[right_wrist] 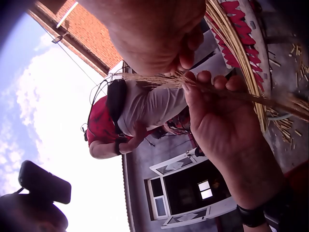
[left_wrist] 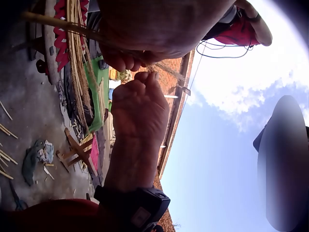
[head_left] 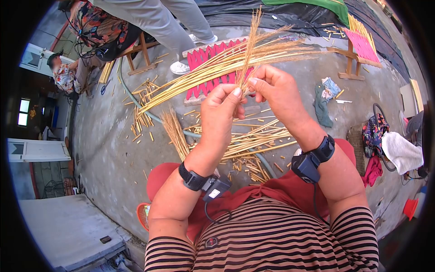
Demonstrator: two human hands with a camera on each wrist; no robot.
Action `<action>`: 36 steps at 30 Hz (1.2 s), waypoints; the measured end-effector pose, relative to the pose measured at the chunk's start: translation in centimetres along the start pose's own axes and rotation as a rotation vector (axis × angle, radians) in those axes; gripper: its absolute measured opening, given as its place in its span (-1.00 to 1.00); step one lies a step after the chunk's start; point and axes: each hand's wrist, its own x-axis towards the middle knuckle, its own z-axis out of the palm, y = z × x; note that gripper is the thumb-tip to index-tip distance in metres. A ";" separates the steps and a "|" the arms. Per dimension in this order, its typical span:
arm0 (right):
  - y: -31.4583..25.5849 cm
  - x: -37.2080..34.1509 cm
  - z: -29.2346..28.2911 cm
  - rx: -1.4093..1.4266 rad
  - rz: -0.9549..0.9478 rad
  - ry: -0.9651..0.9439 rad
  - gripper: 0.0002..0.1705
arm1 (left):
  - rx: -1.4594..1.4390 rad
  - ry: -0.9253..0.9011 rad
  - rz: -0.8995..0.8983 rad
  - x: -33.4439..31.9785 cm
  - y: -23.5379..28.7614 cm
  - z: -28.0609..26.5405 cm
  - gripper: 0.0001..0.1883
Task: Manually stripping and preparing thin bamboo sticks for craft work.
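Note:
A bundle of dry grass heads [head_left: 248, 59] stands between the two hands in the head view. The left hand [head_left: 219, 111] pinches it between thumb and curled fingers, its stalks running down toward the lap. Close beside, the right hand [head_left: 280, 93] pinches strands at the bundle's edge with thumb and forefinger. In the right wrist view the feathery tuft [right_wrist: 153, 79] extends past the left hand [right_wrist: 224, 125], and the stalk runs back beneath its palm. The right hand's fingertips are partly hidden there.
Long stalks [head_left: 199, 77] lie across a rack with pink zigzag cloth [head_left: 198, 62]. More stalks [head_left: 267, 146] and short cut pieces [head_left: 253, 170] litter the concrete floor before the knees. A hose [head_left: 156, 119] curves past. A standing person's legs [head_left: 156, 22] are close behind the rack.

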 end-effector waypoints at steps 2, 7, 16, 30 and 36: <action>-0.1 0.0 0.0 0.011 -0.004 0.002 -0.90 | -0.013 0.006 -0.006 0.0 0.0 0.0 -0.87; 0.0 -0.1 0.1 -0.009 -0.021 0.014 -0.92 | -0.039 0.000 -0.009 0.0 0.0 0.0 -0.88; -0.1 -0.4 0.1 0.063 -0.035 -0.014 -0.94 | -0.097 -0.009 -0.033 -0.4 -0.3 0.0 -0.89; -0.7 -0.1 -0.8 0.041 -0.058 0.021 -0.93 | 0.062 -0.036 0.005 -0.5 -0.5 1.0 -0.87; 0.0 -0.3 -0.3 0.004 -0.025 -0.028 -0.91 | 0.054 -0.027 0.052 0.4 0.4 0.9 -0.87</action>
